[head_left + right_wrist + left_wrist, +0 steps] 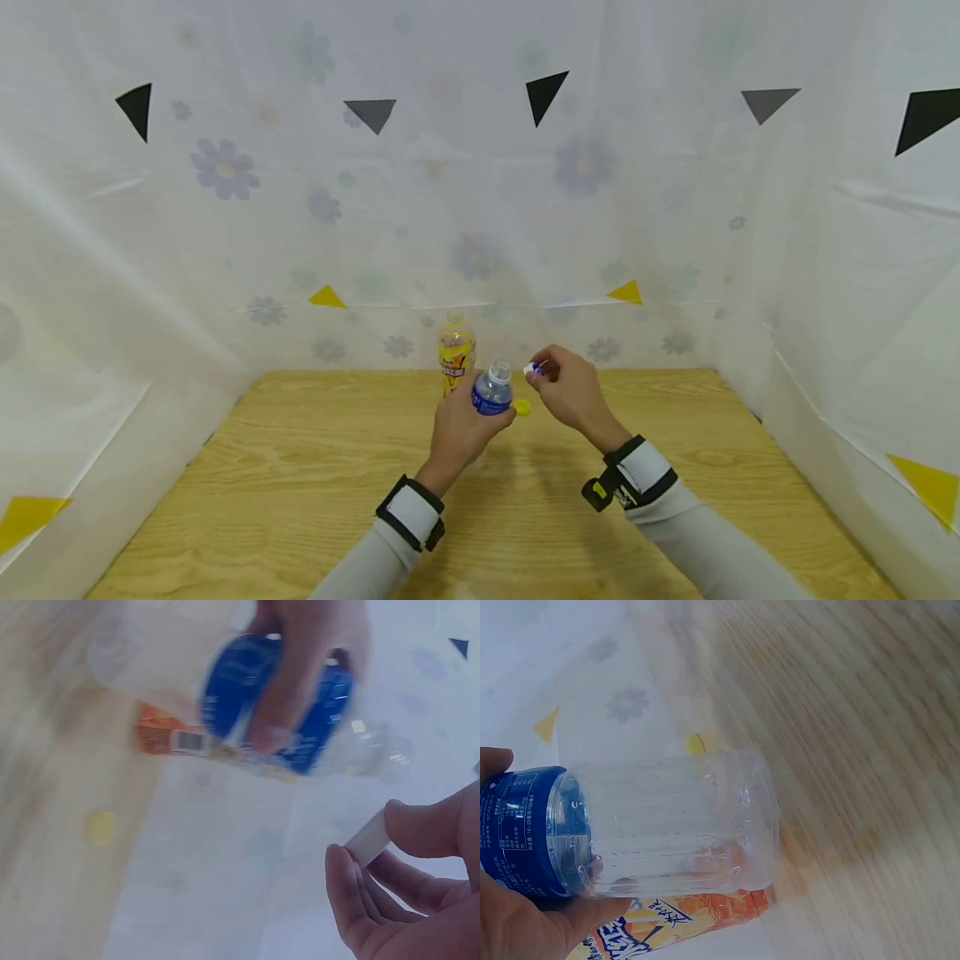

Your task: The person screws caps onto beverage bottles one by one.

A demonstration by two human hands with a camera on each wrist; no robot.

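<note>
My left hand (pixel 462 429) grips a clear plastic bottle (pixel 495 385) round its blue label, above the table. Its neck is uncapped, and in the left wrist view the see-through lower body (pixel 667 825) holds only droplets. Just right of the bottle's mouth, my right hand (pixel 572 392) pinches a white bottle cap (pixel 369 838) between thumb and fingers, apart from the neck. Behind the left hand stands a second bottle (pixel 455 350) with a yellow and orange label, also without a cap. A yellow cap (pixel 522 407) lies on the table between the hands.
The wooden table (pixel 315 500) runs back to a white flowered curtain (pixel 480 208), which also hangs at both sides. Black, grey and yellow triangles are stuck on the curtain. Each wrist wears a strap with a camera.
</note>
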